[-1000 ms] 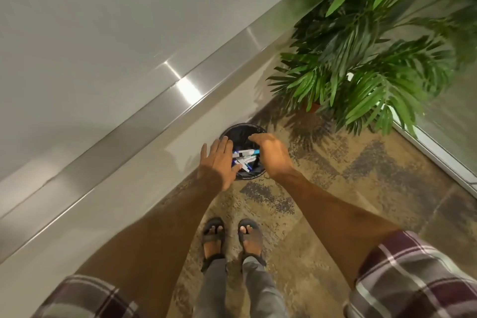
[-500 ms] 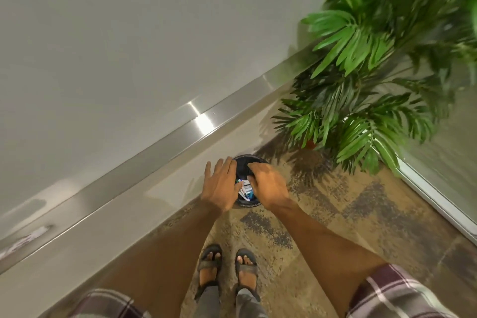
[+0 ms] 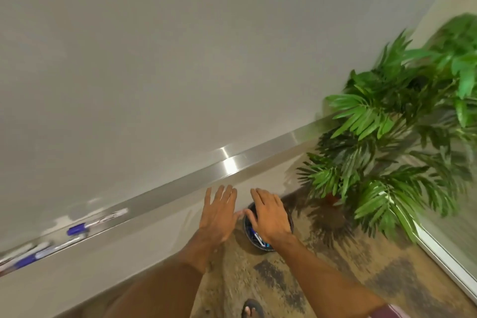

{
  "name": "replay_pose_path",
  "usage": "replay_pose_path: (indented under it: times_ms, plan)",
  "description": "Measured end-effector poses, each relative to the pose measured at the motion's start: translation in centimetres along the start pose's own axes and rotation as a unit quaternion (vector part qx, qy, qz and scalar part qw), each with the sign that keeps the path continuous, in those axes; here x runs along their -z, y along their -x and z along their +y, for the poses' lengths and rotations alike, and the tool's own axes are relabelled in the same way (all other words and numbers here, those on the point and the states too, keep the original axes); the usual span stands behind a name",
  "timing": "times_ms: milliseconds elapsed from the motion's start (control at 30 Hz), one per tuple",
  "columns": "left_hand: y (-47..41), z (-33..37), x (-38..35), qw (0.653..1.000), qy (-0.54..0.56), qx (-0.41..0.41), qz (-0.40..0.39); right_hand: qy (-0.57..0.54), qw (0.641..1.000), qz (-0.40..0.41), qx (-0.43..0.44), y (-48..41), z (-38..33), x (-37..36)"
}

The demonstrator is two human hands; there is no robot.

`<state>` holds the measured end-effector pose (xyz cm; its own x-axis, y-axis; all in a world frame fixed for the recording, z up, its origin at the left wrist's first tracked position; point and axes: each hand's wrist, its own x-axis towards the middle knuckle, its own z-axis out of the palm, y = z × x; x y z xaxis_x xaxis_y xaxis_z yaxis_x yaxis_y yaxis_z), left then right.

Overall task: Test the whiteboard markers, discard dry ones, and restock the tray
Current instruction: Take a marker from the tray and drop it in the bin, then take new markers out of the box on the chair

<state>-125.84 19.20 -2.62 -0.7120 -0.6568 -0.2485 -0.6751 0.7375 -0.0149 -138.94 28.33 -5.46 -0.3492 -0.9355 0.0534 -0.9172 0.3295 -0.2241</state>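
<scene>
We are holding left hand (image 3: 218, 214) beside and right hand (image 3: 271, 217) over the black bin (image 3: 248, 230), both flat, gripping nothing. Some markers (image 3: 260, 238) are lying inside; blue-capped markers (image 3: 77, 229) are sitting on the tray (image 3: 258, 156).

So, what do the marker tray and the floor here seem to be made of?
The marker tray looks like brushed metal, perhaps aluminium: it is silver and smooth, with a bright glare streak. The floor seems to be low-pile carpet: it is matte, with mottled tan and dark patches and no shine.
</scene>
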Motion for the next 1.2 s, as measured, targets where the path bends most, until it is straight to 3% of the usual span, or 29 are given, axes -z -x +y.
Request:
replay_pose_path:
  times_ms: [267, 733, 967, 1200]
  plan:
    - [5.9, -6.6, 1.1, 0.998, 0.004, 0.064, 0.029, 0.002, 0.997, -0.039, 0.063, -0.1, -7.8, 1.3]
    - [21.7, -21.6, -0.4, 0.978, 0.032, 0.183, 0.092, 0.005, 0.986, -0.003, 0.166, 3.6, -28.2, 2.1]
    - [33.0, -29.4, -3.2, 0.951, 0.052, 0.279, 0.121, -0.007, 0.97, -0.052, 0.237, 6.8, -40.8, 0.1]
    - [45.2, -36.2, -5.5, 0.906, 0.049, 0.407, 0.109, -0.014, 0.929, -0.095, 0.358, 10.5, -54.7, -2.0]
